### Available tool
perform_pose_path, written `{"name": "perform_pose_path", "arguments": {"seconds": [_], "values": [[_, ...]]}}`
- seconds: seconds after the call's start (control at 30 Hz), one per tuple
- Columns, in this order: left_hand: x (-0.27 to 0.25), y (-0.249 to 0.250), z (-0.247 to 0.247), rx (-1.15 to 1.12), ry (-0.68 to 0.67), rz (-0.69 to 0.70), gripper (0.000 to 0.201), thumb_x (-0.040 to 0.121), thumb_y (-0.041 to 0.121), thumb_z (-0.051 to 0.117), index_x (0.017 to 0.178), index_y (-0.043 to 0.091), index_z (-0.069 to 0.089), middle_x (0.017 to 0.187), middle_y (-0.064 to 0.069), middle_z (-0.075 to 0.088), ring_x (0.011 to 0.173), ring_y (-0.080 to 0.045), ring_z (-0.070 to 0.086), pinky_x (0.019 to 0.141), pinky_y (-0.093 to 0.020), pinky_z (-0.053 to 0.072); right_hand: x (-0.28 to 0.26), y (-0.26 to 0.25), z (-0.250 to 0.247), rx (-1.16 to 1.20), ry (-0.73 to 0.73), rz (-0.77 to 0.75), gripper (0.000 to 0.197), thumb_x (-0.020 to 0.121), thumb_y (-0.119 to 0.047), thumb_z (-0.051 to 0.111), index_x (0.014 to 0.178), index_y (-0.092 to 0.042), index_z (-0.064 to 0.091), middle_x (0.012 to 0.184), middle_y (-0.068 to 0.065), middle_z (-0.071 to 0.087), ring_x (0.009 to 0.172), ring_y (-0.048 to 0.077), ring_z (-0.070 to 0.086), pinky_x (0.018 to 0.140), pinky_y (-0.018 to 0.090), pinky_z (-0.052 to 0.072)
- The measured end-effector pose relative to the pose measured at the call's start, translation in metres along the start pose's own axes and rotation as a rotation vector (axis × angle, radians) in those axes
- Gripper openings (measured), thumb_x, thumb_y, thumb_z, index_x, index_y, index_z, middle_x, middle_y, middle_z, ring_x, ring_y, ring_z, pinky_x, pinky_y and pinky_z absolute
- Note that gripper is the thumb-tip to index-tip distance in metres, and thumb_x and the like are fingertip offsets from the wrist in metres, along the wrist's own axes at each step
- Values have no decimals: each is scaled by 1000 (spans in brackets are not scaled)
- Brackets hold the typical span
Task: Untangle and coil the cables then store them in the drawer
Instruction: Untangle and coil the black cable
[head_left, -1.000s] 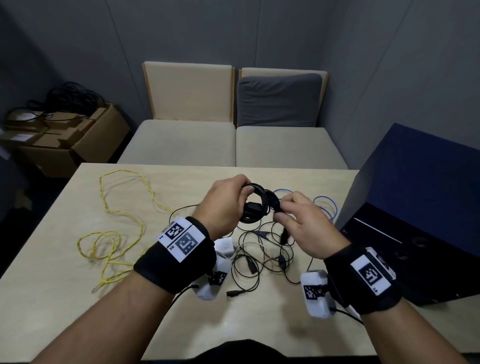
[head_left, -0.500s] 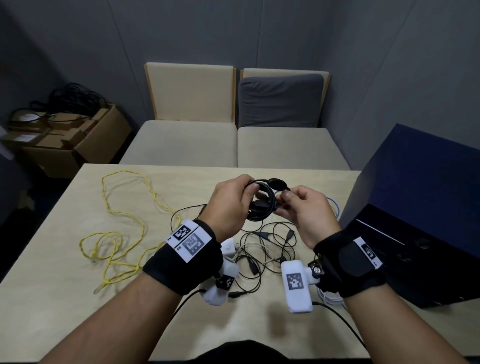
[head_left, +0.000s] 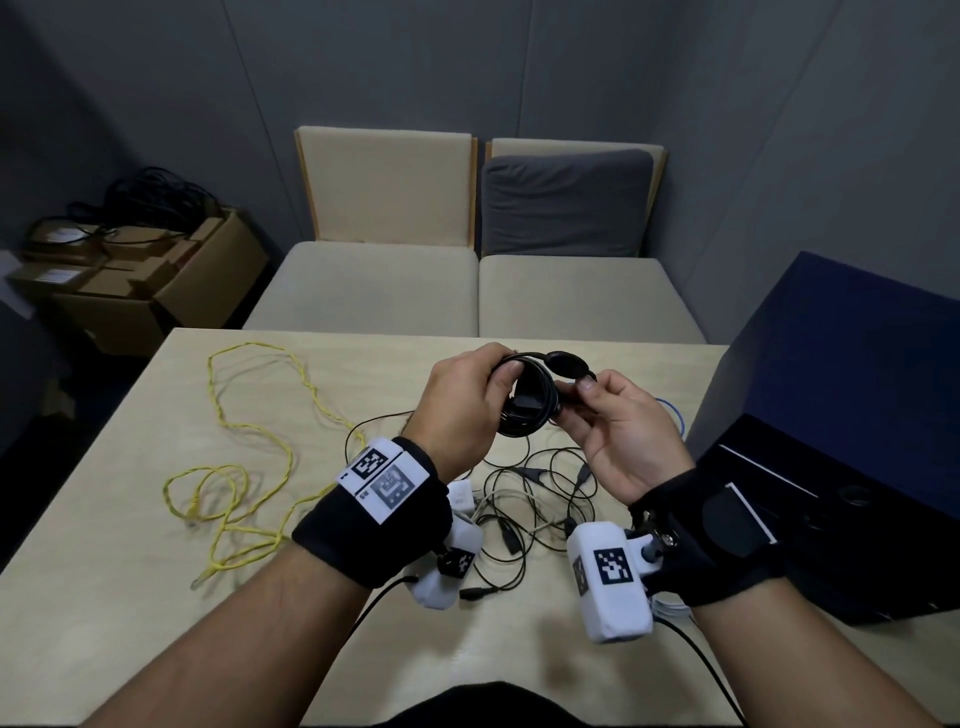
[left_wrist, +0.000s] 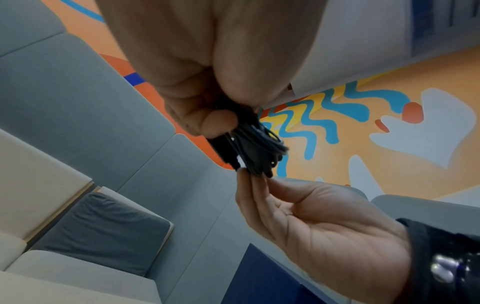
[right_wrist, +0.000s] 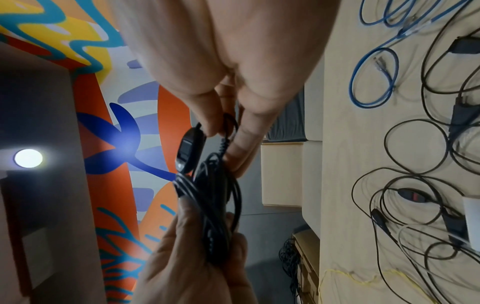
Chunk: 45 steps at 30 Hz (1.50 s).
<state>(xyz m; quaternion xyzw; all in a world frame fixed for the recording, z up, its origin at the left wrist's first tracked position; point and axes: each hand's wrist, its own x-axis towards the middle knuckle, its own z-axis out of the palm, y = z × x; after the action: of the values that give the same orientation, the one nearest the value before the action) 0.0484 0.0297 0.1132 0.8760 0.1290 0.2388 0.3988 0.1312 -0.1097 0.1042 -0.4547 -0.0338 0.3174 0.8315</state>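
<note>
Currently: black cable coil (head_left: 525, 410), being held up over the table (head_left: 130, 597), mid-scene.
Detail: the left hand (head_left: 462, 410) is curling its fingers round the coil; the right hand (head_left: 623, 441) is pinching the coil's loose end at its right side. The black cable tangle (head_left: 535, 499) is lying beneath, with the yellow cable (head_left: 244, 426) left and the blue cable (head_left: 678, 413) right.

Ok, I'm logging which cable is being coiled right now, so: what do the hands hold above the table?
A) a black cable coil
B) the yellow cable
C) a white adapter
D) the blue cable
A: the left hand grips the black cable coil and the right hand pinches its end, while the yellow cable and blue cable lie loose on the table.
</note>
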Motion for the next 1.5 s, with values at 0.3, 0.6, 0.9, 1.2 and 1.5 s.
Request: {"name": "perform_pose_path", "arguments": {"seconds": [0.3,0.6,0.9,1.2,1.5], "values": [[2,1,0,22,17,37,16,98,16,48,94,10,64,78,8,57,71,-8,50,65,-5,34,0,-2,-8,-60,-123,60,7,84,-10,50,79,-9,46,75,7,67,61,19,64,54,25,53],[2,3,-1,-90,-25,-10,15,98,18,47,97,13,61,76,0,65,70,-11,59,59,-8,41,1,-7,-10,-154,-205,117,22,76,-6,54,96,1,59,80,8,63,64,14,61,54,17,49],[2,9,3,-152,-81,19,16,99,20,47,97,13,61,74,3,63,58,1,55,53,-11,41,7,-3,-11,-4,-172,-20,30,72,10,49,78,-7,73,83,12,69,78,21,67,76,28,56],[5,11,2,-332,-95,2,21,98,24,45,96,13,62,74,4,63,64,-6,58,58,-16,47,6,0,-2,157,-152,-26,24,67,6,59,73,-11,76,83,8,70,75,17,69,69,22,58],[5,15,5,-215,-136,26,19,97,19,44,98,11,61,79,-10,65,74,-24,60,70,-37,49,0,-5,0,105,-160,-32,19,74,8,51,89,-4,56,83,10,69,73,20,68,75,30,57]]}}
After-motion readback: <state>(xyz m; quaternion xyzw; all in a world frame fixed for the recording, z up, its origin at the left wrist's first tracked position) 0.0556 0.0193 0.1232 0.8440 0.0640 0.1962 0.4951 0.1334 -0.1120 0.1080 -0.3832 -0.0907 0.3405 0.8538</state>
